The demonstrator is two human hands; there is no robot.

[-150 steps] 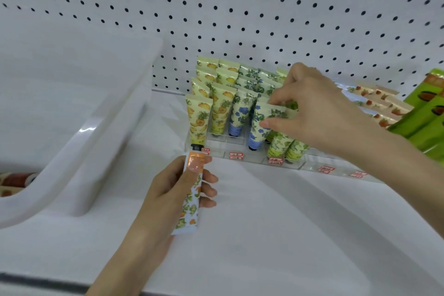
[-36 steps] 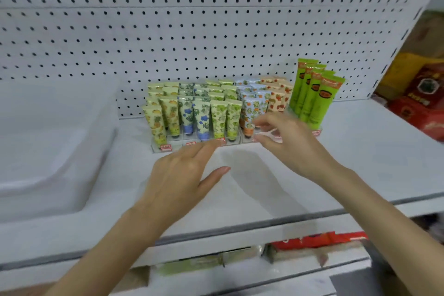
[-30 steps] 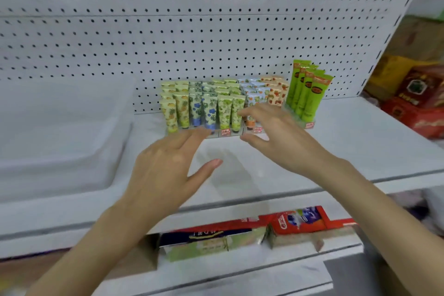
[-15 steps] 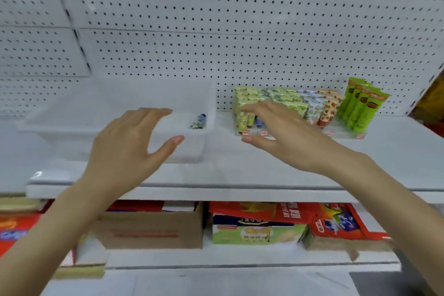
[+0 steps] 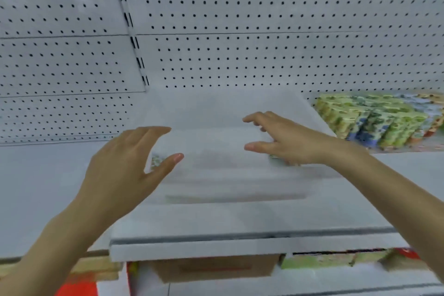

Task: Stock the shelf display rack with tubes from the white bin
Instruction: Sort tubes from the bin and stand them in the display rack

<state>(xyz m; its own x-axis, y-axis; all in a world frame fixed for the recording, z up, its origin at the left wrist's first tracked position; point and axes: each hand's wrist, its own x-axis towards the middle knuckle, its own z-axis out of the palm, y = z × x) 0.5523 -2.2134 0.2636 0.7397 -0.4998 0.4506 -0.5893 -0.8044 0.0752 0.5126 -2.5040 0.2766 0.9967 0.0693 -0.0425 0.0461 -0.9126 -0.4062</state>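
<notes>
Hovering over bin (image 5: 228, 182) with left hand (image 5: 125, 166) and right hand (image 5: 286, 142), fingers splayed, holding nothing. Could fumble the pick in haste, or topple rack (image 5: 374, 125) on return

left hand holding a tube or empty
Empty. The left hand is open, fingers straight and thumb spread, with nothing in it, by the left end of the white bin.
</notes>
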